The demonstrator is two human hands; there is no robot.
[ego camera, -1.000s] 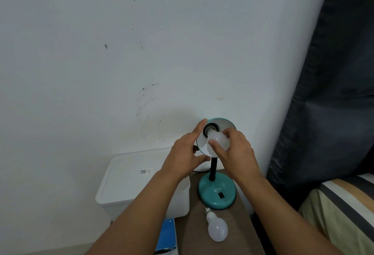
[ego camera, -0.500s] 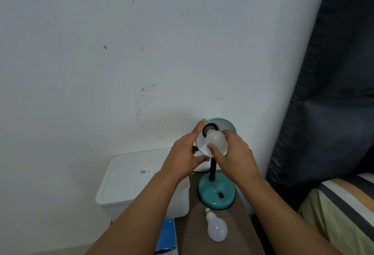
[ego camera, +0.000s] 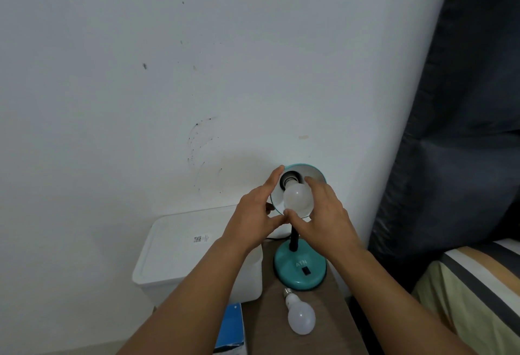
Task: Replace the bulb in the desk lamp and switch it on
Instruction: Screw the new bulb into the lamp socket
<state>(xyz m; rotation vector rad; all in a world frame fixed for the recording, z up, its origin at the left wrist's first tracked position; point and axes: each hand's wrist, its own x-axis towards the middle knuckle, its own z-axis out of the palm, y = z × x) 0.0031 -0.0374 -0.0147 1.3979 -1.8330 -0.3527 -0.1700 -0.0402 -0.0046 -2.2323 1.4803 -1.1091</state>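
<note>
A teal desk lamp stands on a small brown table (ego camera: pixel 270 323), with its round base (ego camera: pixel 300 270) and black switch facing me. Its shade (ego camera: pixel 312 170) is tilted up toward me. A white bulb (ego camera: pixel 297 198) sits at the black socket inside the shade. My right hand (ego camera: pixel 326 214) wraps the bulb, thumb under it and fingers over its right side. My left hand (ego camera: pixel 259 211) holds the left rim of the shade, forefinger along its edge. A second white bulb (ego camera: pixel 299 316) lies on the table in front of the base, screw cap toward the lamp.
A white lidded plastic box (ego camera: pixel 194 253) stands left of the table against the white wall. A blue carton (ego camera: pixel 232 329) leans at the table's left edge. A dark curtain (ego camera: pixel 455 129) hangs at the right, above a striped bed (ego camera: pixel 478 292).
My right hand has turned around the bulb, fingers shifting further to its right side so more of the bulb shows. My left hand stays on the shade.
</note>
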